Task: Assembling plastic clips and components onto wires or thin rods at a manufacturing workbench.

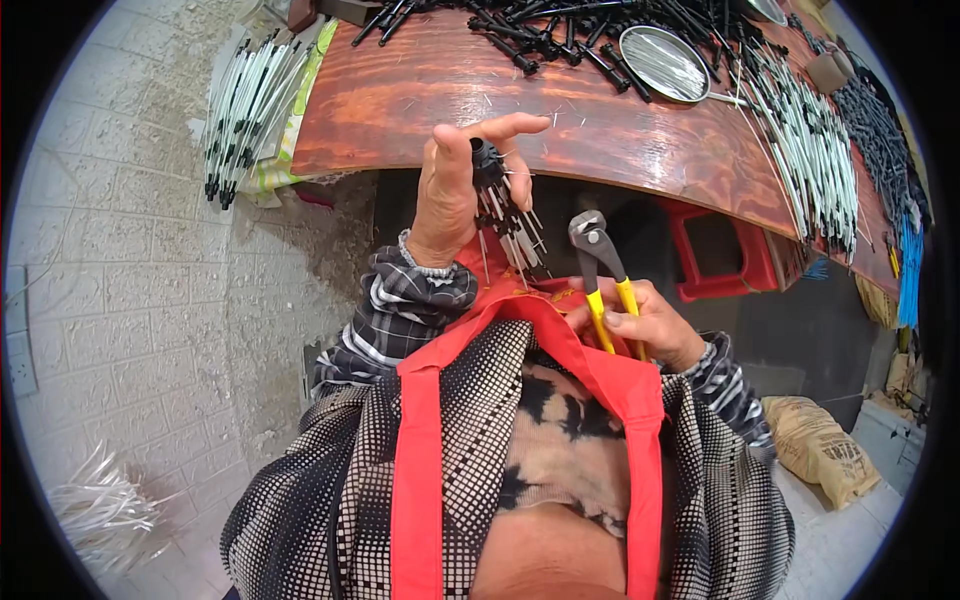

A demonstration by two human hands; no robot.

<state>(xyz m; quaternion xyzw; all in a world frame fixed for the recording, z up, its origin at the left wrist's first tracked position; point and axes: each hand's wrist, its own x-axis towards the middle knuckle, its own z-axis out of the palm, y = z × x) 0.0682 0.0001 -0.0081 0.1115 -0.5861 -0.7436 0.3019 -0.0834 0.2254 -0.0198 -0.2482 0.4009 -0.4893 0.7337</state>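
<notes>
Holding a black hub [487, 160] with white-and-black rods [520, 245] between thumb and fingers of left hand [445, 205]; gripping yellow-handled end-cutting pincers [591, 235] in right hand [655, 325].
Placed before the wooden table [400, 95], with rods already gathered at the hub; probably not finished, judging from their uneven spread; with pincers apart from it, and many more loose rods [812, 160] lying farther right.

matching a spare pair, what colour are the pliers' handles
The handles are yellow, seen best in the head view, the only one here.
</notes>
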